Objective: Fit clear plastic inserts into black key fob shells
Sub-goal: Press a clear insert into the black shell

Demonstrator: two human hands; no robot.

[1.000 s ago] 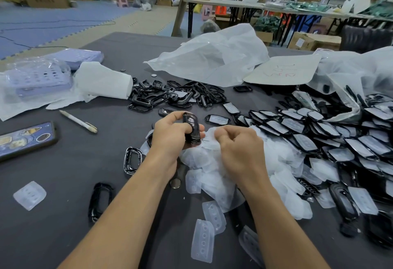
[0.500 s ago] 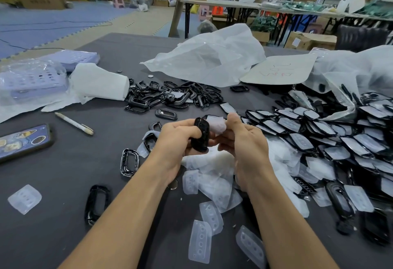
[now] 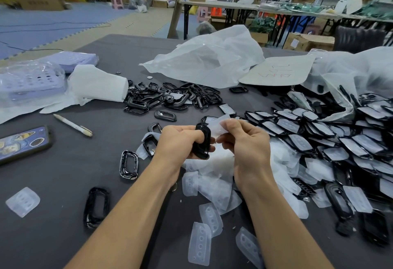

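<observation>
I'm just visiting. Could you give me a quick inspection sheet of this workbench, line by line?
Surface: dark grey table, crowded.
Job's things: black shell and clear insert in hand; empty shells heaped behind; loose inserts in front; fitted shells piled at right.
Clutter: pen, phone, bags.
Hands: left hand grips the shell; right hand pinches the insert beside it.
Cables: one cable on the floor.
Surroundings: boxes, far tables.

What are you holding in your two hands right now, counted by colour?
Black: 1, the shell gripped by the left hand
Clear: 1, the insert pinched by the right hand
Total: 2
</observation>
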